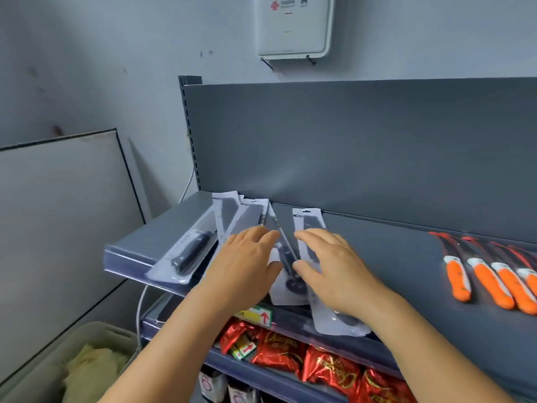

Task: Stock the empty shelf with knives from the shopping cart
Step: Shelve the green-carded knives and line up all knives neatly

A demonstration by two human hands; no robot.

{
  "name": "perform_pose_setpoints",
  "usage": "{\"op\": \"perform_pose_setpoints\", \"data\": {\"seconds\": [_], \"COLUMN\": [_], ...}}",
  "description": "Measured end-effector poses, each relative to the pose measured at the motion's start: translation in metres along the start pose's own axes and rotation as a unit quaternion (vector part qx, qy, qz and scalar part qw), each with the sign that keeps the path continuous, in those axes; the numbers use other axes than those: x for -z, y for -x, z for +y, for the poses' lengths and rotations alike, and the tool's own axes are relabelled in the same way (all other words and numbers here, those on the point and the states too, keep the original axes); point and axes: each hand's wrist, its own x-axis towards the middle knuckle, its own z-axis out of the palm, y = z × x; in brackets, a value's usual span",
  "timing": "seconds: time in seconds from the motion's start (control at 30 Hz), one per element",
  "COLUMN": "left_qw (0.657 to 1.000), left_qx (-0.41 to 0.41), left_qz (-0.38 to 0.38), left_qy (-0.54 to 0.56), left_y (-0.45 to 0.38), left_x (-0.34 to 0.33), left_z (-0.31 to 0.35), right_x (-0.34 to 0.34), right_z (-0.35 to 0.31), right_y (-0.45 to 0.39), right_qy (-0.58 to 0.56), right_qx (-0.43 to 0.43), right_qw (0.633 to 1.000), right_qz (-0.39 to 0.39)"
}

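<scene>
Both hands are lying flat on a fan of clear-plastic blister packs, each holding a dark-handled knife, at the left end of the dark grey metal shelf [392,257]. The left hand [244,257] is pressing with relaxed, nearly straight fingers on the packs in the middle of the fan, gripping nothing, and the right hand [328,266] is resting the same way, fingers spread, on the rightmost blister pack [308,219], which is sticking out past the shelf's front lip. The spread palms look meant to slide the packs into an even row rather than lift them. The leftmost blister pack [189,251] is lying slanted, apart from both hands, its lower end overhanging the edge, so it probably needs straightening too. Well apart on the right, a row of orange-handled knives [494,280] is already lying side by side, handles toward the front for shoppers. The shopping cart is not in view.
</scene>
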Motion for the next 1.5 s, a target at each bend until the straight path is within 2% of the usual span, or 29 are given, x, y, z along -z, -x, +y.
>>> {"op": "perform_pose_setpoints", "data": {"seconds": [0.17, 0.27, 0.37, 0.47, 0.6, 0.67, 0.83, 1.1, 1.33, 1.5], "left_qw": [0.997, 0.995, 0.992, 0.990, 0.983, 0.980, 0.979, 0.978, 0.979, 0.980], "left_qx": [0.062, 0.073, 0.075, 0.130, 0.178, 0.184, 0.183, 0.203, 0.200, 0.198], "left_qz": [-0.035, -0.050, -0.039, -0.029, -0.047, -0.060, -0.062, -0.046, -0.021, -0.008], "left_qy": [-0.012, 0.046, 0.089, 0.050, 0.028, 0.041, 0.061, 0.010, -0.031, -0.023], "left_y": [0.014, 0.018, 0.020, 0.017, 0.014, 0.015, 0.010, 0.010, 0.020, 0.012], "left_x": [-0.006, -0.004, -0.003, -0.004, -0.004, -0.007, -0.015, -0.011, -0.010, -0.009], "left_z": [-0.043, -0.054, -0.062, -0.074, -0.091, -0.095, -0.109, -0.142, -0.147, -0.160], "right_x": [-0.028, -0.038, -0.043, -0.046, -0.049, -0.051, -0.060, -0.067, -0.074, -0.076], "right_z": [-0.026, -0.039, -0.051, -0.060, -0.066, -0.070, -0.080, -0.090, -0.100, -0.108], "right_y": [-0.018, -0.029, -0.039, -0.048, -0.059, -0.063, -0.071, -0.082, -0.077, -0.080], "right_qy": [0.040, 0.042, 0.024, 0.015, -0.017, -0.017, -0.011, 0.009, -0.007, -0.057], "right_qx": [-0.011, -0.002, 0.024, 0.043, 0.016, 0.019, 0.015, -0.033, -0.049, -0.108], "right_qw": [0.991, 0.988, 0.987, 0.986, 0.991, 0.992, 0.983, 0.979, 0.985, 0.985], "right_qz": [-0.128, -0.150, -0.156, -0.159, -0.131, -0.127, -0.182, -0.201, -0.165, -0.119]}}
